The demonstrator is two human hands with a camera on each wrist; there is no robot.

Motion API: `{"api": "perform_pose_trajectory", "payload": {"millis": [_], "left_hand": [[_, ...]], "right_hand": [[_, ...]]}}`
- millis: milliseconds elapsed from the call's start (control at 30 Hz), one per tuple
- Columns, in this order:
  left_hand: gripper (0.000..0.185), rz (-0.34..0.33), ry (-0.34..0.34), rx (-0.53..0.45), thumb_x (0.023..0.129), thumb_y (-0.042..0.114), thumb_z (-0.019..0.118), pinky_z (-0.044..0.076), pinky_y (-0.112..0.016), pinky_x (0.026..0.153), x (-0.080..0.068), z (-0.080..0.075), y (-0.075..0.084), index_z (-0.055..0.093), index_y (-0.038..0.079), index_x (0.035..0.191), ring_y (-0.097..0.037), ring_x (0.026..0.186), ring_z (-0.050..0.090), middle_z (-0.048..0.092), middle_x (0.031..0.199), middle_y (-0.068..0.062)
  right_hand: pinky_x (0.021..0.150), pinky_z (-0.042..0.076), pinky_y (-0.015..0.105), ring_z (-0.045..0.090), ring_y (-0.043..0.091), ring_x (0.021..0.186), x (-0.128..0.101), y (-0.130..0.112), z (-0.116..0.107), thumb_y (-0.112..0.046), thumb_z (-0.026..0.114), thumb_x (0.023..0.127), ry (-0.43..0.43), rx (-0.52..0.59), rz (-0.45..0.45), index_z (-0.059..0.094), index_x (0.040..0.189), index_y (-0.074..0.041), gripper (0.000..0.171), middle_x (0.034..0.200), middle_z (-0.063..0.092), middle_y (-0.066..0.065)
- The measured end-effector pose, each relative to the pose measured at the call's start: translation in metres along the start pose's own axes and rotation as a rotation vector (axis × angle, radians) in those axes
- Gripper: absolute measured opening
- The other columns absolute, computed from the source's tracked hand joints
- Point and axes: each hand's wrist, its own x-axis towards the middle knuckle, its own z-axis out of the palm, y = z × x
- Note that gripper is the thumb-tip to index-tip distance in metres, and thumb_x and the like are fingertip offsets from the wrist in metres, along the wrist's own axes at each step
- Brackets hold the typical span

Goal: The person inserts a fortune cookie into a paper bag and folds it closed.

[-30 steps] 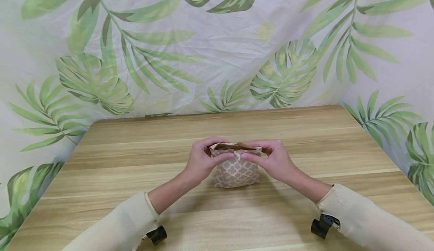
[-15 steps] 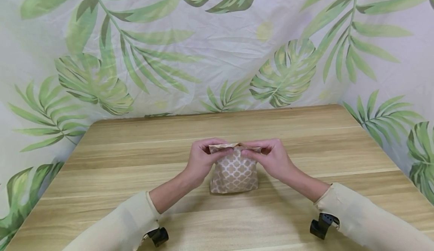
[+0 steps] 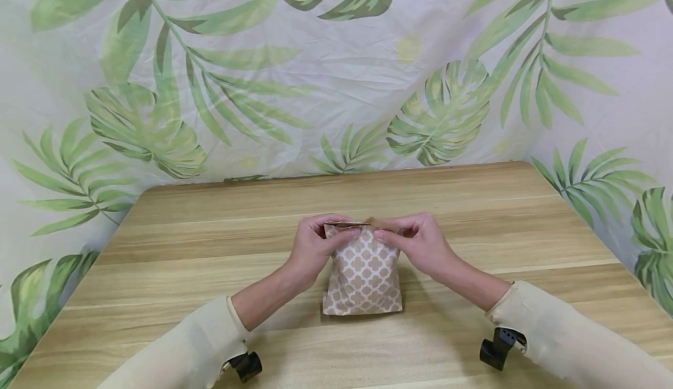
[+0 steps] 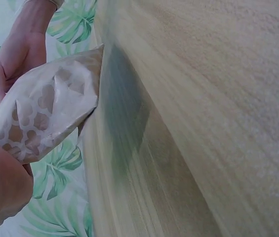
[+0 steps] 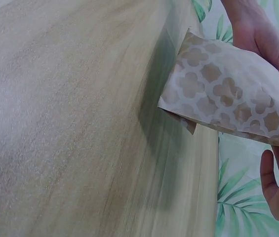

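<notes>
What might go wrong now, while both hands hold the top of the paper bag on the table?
The paper bag stands on the table, held only at its top edge by the left hand and right hand. A hard pinch or pull there may tear or crumple the thin paper. If one hand lets go, the bag may tip over.

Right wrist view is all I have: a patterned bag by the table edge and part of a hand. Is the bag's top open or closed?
Observer: Closed. In the head view the bag has its top edge pinched flat by the left hand and the right hand.
Operator: Does it stand on the table?
Observer: Yes, upright near the middle of the table, bottom resting on the wood.
Operator: Anything else on the table?
Observer: I see only the bag and the person's forearms; a leaf-print cloth hangs behind.
</notes>
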Motion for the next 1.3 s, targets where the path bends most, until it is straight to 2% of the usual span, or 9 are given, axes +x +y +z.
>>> {"api": "perform_pose_trajectory", "payload": {"millis": [100, 167, 400, 567, 733, 967, 1033, 1133, 1300], "left_hand": [[0.026, -0.007, 0.005, 0.006, 0.089, -0.012, 0.073, 0.056, -0.019, 0.074, 0.0000, 0.0004, -0.0003, 0.067, -0.020, 0.112, -0.008, 0.087, 0.069, 0.076, 0.093, 0.008], [0.025, -0.014, 0.004, -0.001, 0.089, -0.011, 0.073, 0.057, -0.020, 0.074, 0.0000, 0.0003, -0.0011, 0.068, -0.019, 0.112, -0.009, 0.087, 0.070, 0.076, 0.094, 0.006], [0.020, -0.094, 0.023, -0.036, 0.093, -0.007, 0.070, 0.060, -0.024, 0.070, 0.0004, -0.0011, -0.0024, 0.071, -0.015, 0.112, -0.011, 0.080, 0.073, 0.079, 0.093, 0.004], [0.022, -0.127, 0.050, -0.041, 0.094, -0.006, 0.069, 0.059, -0.023, 0.070, -0.0001, -0.0005, -0.0005, 0.070, -0.016, 0.114, -0.010, 0.079, 0.073, 0.078, 0.092, 0.004], [0.025, -0.141, 0.057, -0.040, 0.095, -0.006, 0.069, 0.059, -0.022, 0.070, -0.0006, 0.0001, -0.0002, 0.068, -0.017, 0.118, -0.009, 0.078, 0.072, 0.078, 0.093, 0.002], [0.021, -0.127, 0.092, -0.029, 0.094, -0.004, 0.070, 0.055, -0.018, 0.064, 0.0004, 0.0005, -0.0016, 0.071, -0.015, 0.112, -0.006, 0.070, 0.065, 0.074, 0.082, 0.004], [0.020, -0.122, 0.097, -0.021, 0.094, -0.004, 0.070, 0.053, -0.017, 0.063, 0.0004, 0.0003, -0.0012, 0.071, -0.014, 0.112, -0.005, 0.069, 0.063, 0.073, 0.081, 0.005], [0.021, -0.108, 0.097, -0.006, 0.095, -0.004, 0.069, 0.051, -0.016, 0.060, 0.0008, -0.0008, -0.0013, 0.069, -0.015, 0.113, -0.004, 0.067, 0.060, 0.072, 0.081, 0.005], [0.022, -0.051, 0.062, 0.032, 0.097, -0.006, 0.066, 0.049, -0.015, 0.058, 0.0009, -0.0039, -0.0002, 0.068, -0.016, 0.116, -0.004, 0.066, 0.057, 0.073, 0.086, 0.008]], "right_hand": [[0.046, 0.029, 0.019, 0.034, 0.005, 0.051, -0.0001, 0.0003, 0.0000, -0.003, 0.074, 0.095, 0.004, 0.005, 0.028, 0.078, 0.103, 0.007, 0.014, 0.061, 0.064, 0.002], [0.046, 0.028, 0.019, 0.034, 0.005, 0.051, -0.0003, 0.0007, 0.0000, -0.003, 0.074, 0.095, 0.008, 0.014, 0.042, 0.079, 0.100, 0.008, 0.013, 0.058, 0.059, -0.001], [0.050, 0.038, 0.018, 0.048, 0.004, 0.056, 0.0003, 0.0014, -0.0004, 0.000, 0.070, 0.097, 0.007, 0.060, 0.080, 0.075, 0.105, 0.013, 0.017, 0.074, 0.074, 0.003], [0.054, 0.040, 0.018, 0.049, 0.005, 0.058, 0.0004, 0.0009, -0.0019, -0.002, 0.068, 0.098, -0.005, 0.072, 0.097, 0.074, 0.106, 0.015, 0.019, 0.072, 0.071, 0.003], [0.062, 0.052, 0.019, 0.065, 0.007, 0.067, 0.0006, 0.0027, -0.0033, -0.001, 0.067, 0.099, -0.023, 0.098, 0.097, 0.072, 0.111, 0.015, 0.021, 0.080, 0.075, 0.011], [0.057, 0.047, 0.019, 0.058, 0.005, 0.061, 0.0000, 0.0031, -0.0042, -0.002, 0.068, 0.099, -0.015, 0.093, 0.076, 0.072, 0.116, 0.014, 0.023, 0.075, 0.073, 0.011], [0.060, 0.051, 0.019, 0.063, 0.006, 0.066, 0.0001, 0.0039, -0.0039, 0.000, 0.067, 0.099, -0.012, 0.106, 0.067, 0.071, 0.116, 0.015, 0.023, 0.080, 0.074, 0.014], [0.069, 0.057, 0.021, 0.070, 0.007, 0.078, 0.0004, 0.0050, -0.0033, 0.003, 0.062, 0.101, -0.012, 0.151, 0.055, 0.067, 0.120, 0.018, 0.025, 0.096, 0.076, 0.023], [0.079, 0.060, 0.025, 0.073, 0.010, 0.091, 0.0010, 0.0070, -0.0040, 0.005, 0.056, 0.103, -0.011, 0.182, 0.031, 0.064, 0.124, 0.020, 0.027, 0.115, 0.070, 0.033]]}}
